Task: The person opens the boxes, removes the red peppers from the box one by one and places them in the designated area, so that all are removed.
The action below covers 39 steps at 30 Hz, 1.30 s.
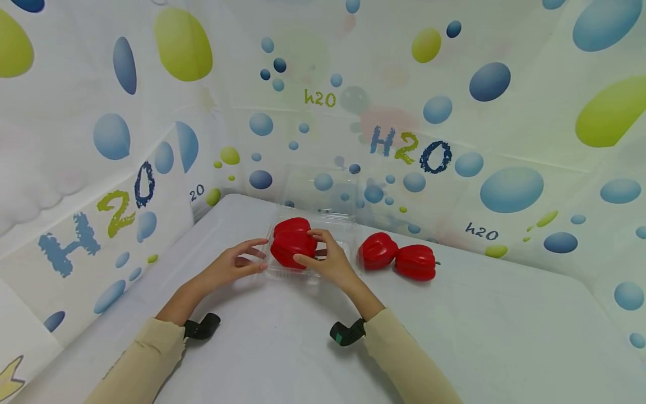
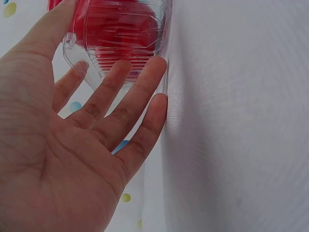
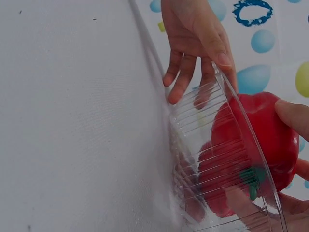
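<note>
A red bell pepper point(image 1: 292, 247) sits in the clear plastic clamshell container point(image 1: 280, 275), held between the thumb and fingers of my right hand point(image 1: 330, 261). Seen from the right wrist, the pepper point(image 3: 265, 130) rises above the rim, and a green stem point(image 3: 253, 179) and more red show through the ribbed wall. My left hand point(image 1: 229, 266) is at the container's left side with fingers loosely extended. In the left wrist view, its fingertips point(image 2: 153, 67) are right at the ribbed wall, with the thumb up by the rim.
The container's transparent lid point(image 1: 320, 191) stands raised behind it. Two more red bell peppers point(image 1: 378, 251) point(image 1: 416, 262) lie side by side to the right. A white cloth point(image 1: 282, 348) covers the table, and a patterned curtain point(image 1: 323, 129) hangs close behind.
</note>
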### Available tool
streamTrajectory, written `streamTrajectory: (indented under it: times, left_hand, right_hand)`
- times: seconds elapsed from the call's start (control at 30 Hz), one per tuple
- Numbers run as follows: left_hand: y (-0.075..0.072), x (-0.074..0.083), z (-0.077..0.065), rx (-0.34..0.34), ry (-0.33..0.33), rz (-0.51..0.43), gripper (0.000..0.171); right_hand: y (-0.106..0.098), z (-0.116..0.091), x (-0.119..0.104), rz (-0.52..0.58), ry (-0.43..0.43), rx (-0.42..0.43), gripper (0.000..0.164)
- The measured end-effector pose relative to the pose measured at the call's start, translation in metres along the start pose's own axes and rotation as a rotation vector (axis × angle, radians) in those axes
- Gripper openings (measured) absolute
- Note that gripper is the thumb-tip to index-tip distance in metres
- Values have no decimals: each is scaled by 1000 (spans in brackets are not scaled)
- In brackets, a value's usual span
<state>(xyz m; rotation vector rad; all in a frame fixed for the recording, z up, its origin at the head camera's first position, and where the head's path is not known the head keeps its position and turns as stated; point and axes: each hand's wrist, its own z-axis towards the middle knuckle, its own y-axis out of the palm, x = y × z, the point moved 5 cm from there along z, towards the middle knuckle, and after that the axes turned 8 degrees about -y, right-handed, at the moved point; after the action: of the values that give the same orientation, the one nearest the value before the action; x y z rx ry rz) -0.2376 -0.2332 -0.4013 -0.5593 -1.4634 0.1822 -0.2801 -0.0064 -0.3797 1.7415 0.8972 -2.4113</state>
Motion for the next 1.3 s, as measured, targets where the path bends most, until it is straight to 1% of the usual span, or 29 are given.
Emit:
streamTrajectory:
  times: [0.2,0.37,0.67,0.93,1.3]
  left_hand:
    - [-1,1,1,-3,11,-6,61]
    - [-1,-1,1,-3,11,-7,61]
    - [-2,-5,0,-10,15,-14,61]
    - [-2,-4,2,0,48,-8,60]
    - [1,-2,2,-3,28,-7,61]
  right_hand:
    - [-2,-1,-4,19,-22,18,63]
    - [0,-2,-6,37,-29,24,63]
    - [2,-2,-3,60,-54,36,63]
    - [1,-5,-5,97,-83,65,64]
    - [-5,-15,-8,139,-163,111,64]
